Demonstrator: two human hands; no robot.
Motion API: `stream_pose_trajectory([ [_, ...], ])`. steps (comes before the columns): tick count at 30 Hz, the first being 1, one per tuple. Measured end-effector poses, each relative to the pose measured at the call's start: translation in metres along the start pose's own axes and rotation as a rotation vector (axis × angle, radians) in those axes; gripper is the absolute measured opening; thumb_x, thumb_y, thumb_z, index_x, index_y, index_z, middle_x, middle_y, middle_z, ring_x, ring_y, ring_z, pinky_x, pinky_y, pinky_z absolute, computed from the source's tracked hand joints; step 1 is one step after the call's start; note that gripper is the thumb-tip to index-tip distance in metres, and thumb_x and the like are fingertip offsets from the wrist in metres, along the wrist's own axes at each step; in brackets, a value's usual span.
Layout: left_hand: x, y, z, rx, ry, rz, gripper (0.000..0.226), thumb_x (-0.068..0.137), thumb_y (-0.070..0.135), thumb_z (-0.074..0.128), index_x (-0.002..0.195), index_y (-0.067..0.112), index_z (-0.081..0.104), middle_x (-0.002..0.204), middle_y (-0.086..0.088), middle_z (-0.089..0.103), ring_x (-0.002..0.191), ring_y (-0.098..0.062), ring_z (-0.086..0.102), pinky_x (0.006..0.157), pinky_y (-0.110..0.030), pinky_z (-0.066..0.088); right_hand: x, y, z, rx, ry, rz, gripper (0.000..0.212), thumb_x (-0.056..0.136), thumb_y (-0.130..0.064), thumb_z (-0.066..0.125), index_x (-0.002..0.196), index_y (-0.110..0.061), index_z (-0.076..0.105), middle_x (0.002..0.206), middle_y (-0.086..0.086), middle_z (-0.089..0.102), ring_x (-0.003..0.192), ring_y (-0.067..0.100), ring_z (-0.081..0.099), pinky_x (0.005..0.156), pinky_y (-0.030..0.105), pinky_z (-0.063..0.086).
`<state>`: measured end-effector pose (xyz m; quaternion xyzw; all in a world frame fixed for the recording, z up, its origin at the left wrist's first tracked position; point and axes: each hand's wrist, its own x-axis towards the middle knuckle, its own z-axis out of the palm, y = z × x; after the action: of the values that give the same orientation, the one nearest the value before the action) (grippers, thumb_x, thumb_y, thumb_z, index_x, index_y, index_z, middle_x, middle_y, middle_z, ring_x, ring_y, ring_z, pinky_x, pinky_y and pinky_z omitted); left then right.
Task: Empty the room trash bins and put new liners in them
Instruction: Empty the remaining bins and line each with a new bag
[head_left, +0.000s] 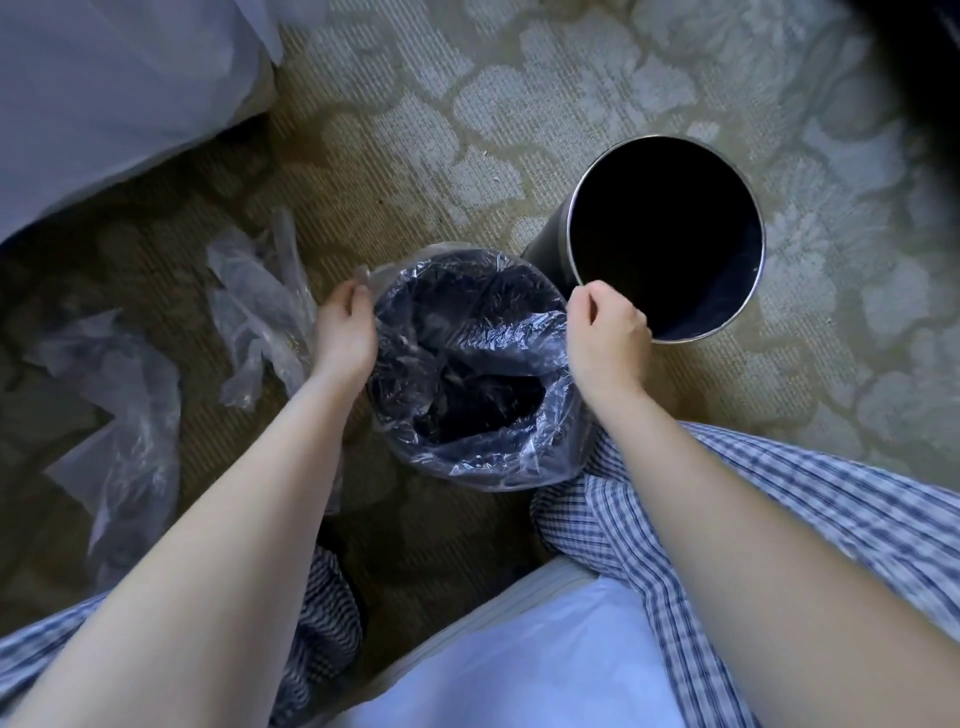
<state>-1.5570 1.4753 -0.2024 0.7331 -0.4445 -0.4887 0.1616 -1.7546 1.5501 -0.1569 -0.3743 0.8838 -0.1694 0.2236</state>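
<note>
One black metal bin (548, 244) stands mouth-up on floral beige carpet (415, 130) beside a lined bin (483, 467). Left hand (345, 332) and right hand (608, 332) pinch its clear plastic liner (467, 332).

Dim, soft light w/ bluish cast; carpet (467, 104) brighter top-centre, lower left in shadow. Glints on clear liner (467, 364) & on rim of unlined bin (548, 244). Top-right corner goes black. Fisheye bend at edges; near forearms (208, 519) slightly soft.
</note>
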Motion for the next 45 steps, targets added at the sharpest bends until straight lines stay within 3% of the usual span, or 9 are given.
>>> stream_pose_trajectory([
  [5,0.016,0.008,0.010,0.225,-0.126,0.397,0.037,0.102,0.026,0.034,0.132,0.014,0.052,0.136,-0.005,0.053,0.126,-0.021,0.046,0.102,-0.028,0.034,-0.003,-0.026,0.036,-0.108,-0.312,-0.538,0.027,0.095,-0.018,0.045,0.117,-0.013,0.060,0.110,0.006,0.064,0.094,0.033,0.061,0.078,0.043,0.049],
  [8,0.026,0.004,0.017,0.176,-0.198,0.327,0.039,0.103,0.029,0.032,0.116,0.008,0.062,0.120,-0.011,0.061,0.114,-0.023,0.053,0.086,-0.025,0.035,0.010,-0.028,0.075,-0.301,-0.654,-0.474,0.045,0.096,-0.024,0.044,0.141,-0.020,0.041,0.134,0.011,0.050,0.118,0.035,0.051,0.096,0.043,0.043],
  [15,0.033,-0.003,0.020,0.181,-0.091,0.326,0.058,0.102,0.040,0.029,0.084,-0.006,0.060,0.085,-0.021,0.066,0.082,-0.029,0.061,0.077,-0.042,0.046,0.053,-0.009,0.150,-0.287,-0.960,-0.180,0.067,0.093,-0.052,0.046,0.151,-0.029,0.020,0.155,0.003,0.029,0.140,0.027,0.029,0.115,0.039,0.024],
  [25,0.041,-0.010,0.022,0.169,-0.124,0.348,0.048,0.101,0.043,0.027,0.078,0.008,0.051,0.077,-0.012,0.058,0.075,-0.022,0.055,0.075,-0.040,0.044,0.053,0.014,0.186,-0.385,-1.059,-0.186,0.071,0.095,-0.046,0.049,0.152,-0.023,0.015,0.159,0.005,0.015,0.145,0.026,0.017,0.117,0.036,0.013],
  [29,0.037,-0.006,0.021,0.173,-0.114,0.344,0.055,0.102,0.039,0.029,0.070,-0.002,0.047,0.067,-0.010,0.045,0.065,-0.016,0.043,0.063,-0.032,0.032,0.044,0.008,0.178,-0.298,-0.839,0.013,0.046,0.097,-0.031,0.047,0.141,-0.019,0.043,0.141,0.013,0.048,0.127,0.031,0.047,0.101,0.035,0.040],
  [32,0.034,-0.002,0.020,0.177,-0.111,0.332,0.059,0.101,0.039,0.029,0.073,-0.008,0.050,0.067,-0.014,0.047,0.064,-0.018,0.045,0.061,-0.035,0.034,0.026,0.000,0.161,0.146,-0.656,0.281,0.024,0.095,-0.018,0.047,0.108,-0.008,0.064,0.099,0.017,0.066,0.083,0.029,0.065,0.070,0.031,0.051],
  [36,0.032,0.000,0.019,0.184,-0.109,0.336,0.056,0.102,0.038,0.029,0.069,-0.002,0.048,0.064,-0.014,0.047,0.063,-0.020,0.046,0.060,-0.035,0.033,-0.007,-0.019,0.135,0.719,-0.871,0.570,0.025,0.099,-0.011,0.034,0.091,-0.011,0.058,0.067,0.005,0.057,0.039,0.008,0.043,0.038,0.015,0.033],
  [41,0.034,-0.002,0.019,0.182,-0.095,0.306,0.059,0.102,0.040,0.030,0.077,-0.009,0.053,0.072,-0.020,0.055,0.069,-0.018,0.047,0.064,-0.033,0.033,-0.025,-0.031,0.147,0.674,-1.080,0.639,0.030,0.101,-0.030,0.038,0.117,-0.013,0.057,0.088,0.003,0.060,0.070,0.013,0.057,0.069,0.024,0.051],
  [45,0.035,-0.003,0.021,0.187,-0.095,0.283,0.061,0.101,0.041,0.029,0.081,-0.010,0.056,0.082,-0.028,0.061,0.072,-0.020,0.051,0.065,-0.033,0.035,-0.021,-0.034,0.149,0.319,-1.143,0.493,0.049,0.103,-0.037,0.034,0.142,-0.009,0.041,0.145,0.012,0.044,0.130,0.026,0.044,0.111,0.032,0.031],
])
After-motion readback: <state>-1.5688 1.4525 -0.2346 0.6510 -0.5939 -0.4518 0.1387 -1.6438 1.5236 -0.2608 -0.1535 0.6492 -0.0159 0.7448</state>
